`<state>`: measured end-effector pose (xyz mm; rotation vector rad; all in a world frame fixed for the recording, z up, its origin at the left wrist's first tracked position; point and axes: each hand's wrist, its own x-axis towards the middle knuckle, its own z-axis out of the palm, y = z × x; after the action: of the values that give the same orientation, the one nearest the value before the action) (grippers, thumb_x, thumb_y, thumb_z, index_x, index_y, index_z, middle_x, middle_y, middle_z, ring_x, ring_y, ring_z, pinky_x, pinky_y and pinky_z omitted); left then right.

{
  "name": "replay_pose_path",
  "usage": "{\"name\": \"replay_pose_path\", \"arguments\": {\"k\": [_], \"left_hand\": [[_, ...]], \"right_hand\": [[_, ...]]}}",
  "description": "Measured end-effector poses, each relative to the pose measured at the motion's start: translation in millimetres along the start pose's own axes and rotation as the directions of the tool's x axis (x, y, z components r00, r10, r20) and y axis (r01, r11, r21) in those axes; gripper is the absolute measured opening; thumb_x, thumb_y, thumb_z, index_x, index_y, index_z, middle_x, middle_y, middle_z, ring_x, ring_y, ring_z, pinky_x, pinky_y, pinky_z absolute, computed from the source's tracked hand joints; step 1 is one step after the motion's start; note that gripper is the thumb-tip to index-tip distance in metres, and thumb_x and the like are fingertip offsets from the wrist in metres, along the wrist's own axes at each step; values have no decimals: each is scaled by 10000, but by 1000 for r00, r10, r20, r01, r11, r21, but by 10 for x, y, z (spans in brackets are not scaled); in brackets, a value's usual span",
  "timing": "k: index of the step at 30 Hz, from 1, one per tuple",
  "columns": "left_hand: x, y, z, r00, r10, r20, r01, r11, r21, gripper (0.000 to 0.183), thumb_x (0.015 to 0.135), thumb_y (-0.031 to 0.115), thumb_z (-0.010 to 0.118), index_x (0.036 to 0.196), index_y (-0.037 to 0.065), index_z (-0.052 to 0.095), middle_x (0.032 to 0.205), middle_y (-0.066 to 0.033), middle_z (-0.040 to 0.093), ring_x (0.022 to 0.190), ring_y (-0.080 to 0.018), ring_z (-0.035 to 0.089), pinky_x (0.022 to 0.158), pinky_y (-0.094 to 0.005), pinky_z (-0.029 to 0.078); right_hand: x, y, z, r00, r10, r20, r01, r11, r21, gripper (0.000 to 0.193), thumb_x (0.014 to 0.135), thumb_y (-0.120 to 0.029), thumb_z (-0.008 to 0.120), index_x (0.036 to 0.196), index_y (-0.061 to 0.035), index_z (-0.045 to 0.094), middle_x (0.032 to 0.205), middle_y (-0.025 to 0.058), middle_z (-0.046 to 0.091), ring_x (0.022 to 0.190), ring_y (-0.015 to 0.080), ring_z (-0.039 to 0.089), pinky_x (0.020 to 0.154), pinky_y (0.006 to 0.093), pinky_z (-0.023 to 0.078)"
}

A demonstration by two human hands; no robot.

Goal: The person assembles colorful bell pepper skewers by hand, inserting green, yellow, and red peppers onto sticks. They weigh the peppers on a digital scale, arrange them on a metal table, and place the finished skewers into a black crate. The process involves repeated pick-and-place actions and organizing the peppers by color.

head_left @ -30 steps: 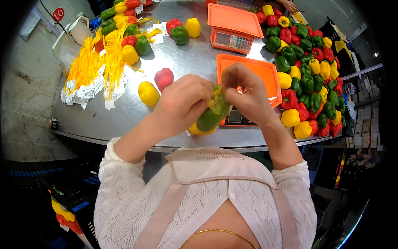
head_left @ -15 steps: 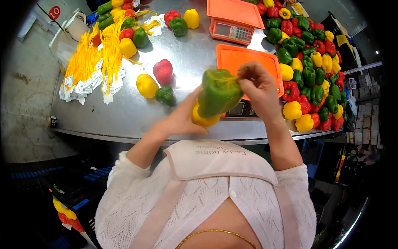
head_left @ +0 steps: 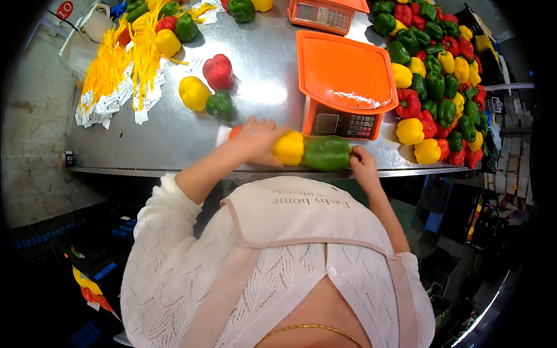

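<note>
A row of bell peppers lies along the front edge of the metal table. My left hand [head_left: 255, 142] is wrapped over the row's left part, against a yellow bell pepper [head_left: 288, 148]. A red-orange piece [head_left: 234, 132] and a white label [head_left: 223, 136] show beyond that hand; what lies under the palm is hidden. To the yellow one's right, a green bell pepper [head_left: 326, 153] lies on its side. At its right end my right hand [head_left: 364, 165] has its fingertips pinched together, on something too small to make out.
An orange scale [head_left: 346, 72] stands just beyond the row, with a second scale [head_left: 322, 16] behind. Loose red [head_left: 218, 72], yellow [head_left: 194, 93] and green peppers [head_left: 220, 105] sit left of centre. Yellow net bags [head_left: 148, 58] with white tags lie far left; a big pepper pile [head_left: 435, 87] is right.
The peppers have come down from in front of the scale to lie in a row at the table edge. My left hand has moved over the row's left part; my right hand has lowered.
</note>
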<state>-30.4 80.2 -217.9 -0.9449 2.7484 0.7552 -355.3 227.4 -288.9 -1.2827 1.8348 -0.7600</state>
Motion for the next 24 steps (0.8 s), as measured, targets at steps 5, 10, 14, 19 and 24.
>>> {"name": "replay_pose_path", "arguments": {"k": [5, 10, 14, 19, 24], "left_hand": [[-106, -38, 90, 999, -50, -14, 50, 999, -4, 990, 675, 447, 860, 1500, 151, 401, 1198, -182, 598, 1133, -358, 566, 992, -489, 398], [-418, -236, -72, 988, -114, -101, 82, 957, -278, 1064, 671, 356, 896, 1535, 87, 337, 1332, -209, 535, 1222, -392, 519, 1049, -465, 399], [-723, -446, -208, 970, -168, -178, 81, 906, -415, 945, 734, 222, 848, 1522, 74, 349, 1402, -217, 500, 1296, -392, 482, 1083, -435, 419], [-675, -210, -169, 976, -125, -178, 74, 960, -271, 957, 720, 171, 844, 1531, 104, 340, 1454, -207, 466, 1321, -375, 475, 1130, -465, 375], [-284, -103, 346, 950, 40, -311, -11, 995, 95, 1033, 669, 232, 881, 1536, 137, 328, 1375, -158, 547, 1234, -324, 551, 1080, -495, 369]], "right_hand": [[-16, -448, -41, 954, -258, -155, 201, 930, -309, 233, 859, -51, 645, 1086, 2, 635, 978, 175, 655, 903, 308, 635, 799, 370, 504], [-124, -1062, -75, 893, -428, 140, 439, 756, -486, 597, 753, -185, 800, 1290, -67, 567, 1300, 179, 543, 1210, 363, 515, 1004, 451, 429], [-216, -1153, 173, 890, -369, 266, 448, 608, -655, 897, 655, -254, 885, 1440, -142, 466, 1464, 178, 417, 1353, 389, 402, 1070, 495, 383], [-136, -1062, 251, 923, -290, 251, 383, 731, -565, 969, 602, -180, 913, 1454, -162, 453, 1485, 189, 377, 1349, 406, 396, 1067, 488, 413], [-98, -1132, 240, 913, -296, 281, 407, 705, -580, 955, 594, -188, 917, 1437, -154, 470, 1459, 200, 390, 1301, 405, 439, 1056, 476, 440]]}}
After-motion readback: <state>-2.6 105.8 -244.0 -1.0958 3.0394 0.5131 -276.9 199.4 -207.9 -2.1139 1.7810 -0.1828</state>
